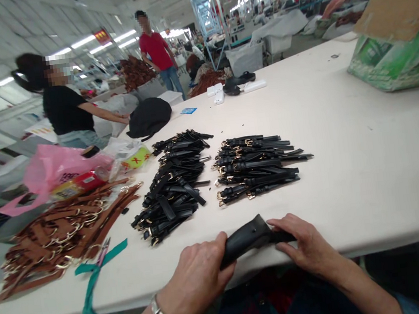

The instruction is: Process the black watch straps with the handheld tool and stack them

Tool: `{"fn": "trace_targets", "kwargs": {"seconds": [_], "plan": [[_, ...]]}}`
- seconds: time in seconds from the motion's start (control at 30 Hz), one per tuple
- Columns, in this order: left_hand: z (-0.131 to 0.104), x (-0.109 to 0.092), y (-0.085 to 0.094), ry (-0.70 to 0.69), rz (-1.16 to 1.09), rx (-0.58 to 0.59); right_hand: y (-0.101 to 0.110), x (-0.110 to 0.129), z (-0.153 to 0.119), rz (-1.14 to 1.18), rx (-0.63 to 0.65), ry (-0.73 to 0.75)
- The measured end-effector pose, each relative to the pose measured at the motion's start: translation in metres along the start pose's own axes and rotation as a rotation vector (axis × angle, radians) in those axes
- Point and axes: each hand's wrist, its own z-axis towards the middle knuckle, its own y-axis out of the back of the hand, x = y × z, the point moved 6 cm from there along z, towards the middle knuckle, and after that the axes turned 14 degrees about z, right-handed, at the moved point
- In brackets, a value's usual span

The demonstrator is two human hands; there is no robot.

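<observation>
A black leather strap piece (244,239) is held over the table's front edge. Around its left end my left hand (203,272) is closed, thumb on top. The fingers of my right hand (300,242) pinch the narrower right end of the black piece. Beyond my hands lie two piles of black straps with gold buckles, one on the left (182,180) and one on the right (258,163). Brown straps with metal rings (68,222) are heaped at the far left. A teal ribbon (92,288) lies near them, beside a small pinkish tool (104,252).
The white table (350,185) carries a pink bag (56,168), a black cap (150,117), white boxes (218,96) and, at the right, a green carton (391,53). Across the table stand a person in black (64,111) and another in red (157,51).
</observation>
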Motion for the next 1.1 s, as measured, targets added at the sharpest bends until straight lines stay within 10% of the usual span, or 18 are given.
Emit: {"fn": "trace_targets", "kwargs": {"seconds": [0.3, 0.77, 1.1], "plan": [[-0.026, 0.046, -0.015, 0.156, -0.017, 0.053, -0.001, -0.005, -0.001, 0.016, -0.010, 0.010], [-0.008, 0.032, -0.025, 0.169, -0.086, -0.027, 0.000, -0.003, 0.000, -0.016, 0.005, 0.018], [-0.036, 0.038, -0.037, 0.182, -0.167, 0.142, -0.004, -0.006, -0.004, -0.049, -0.016, 0.069]]}}
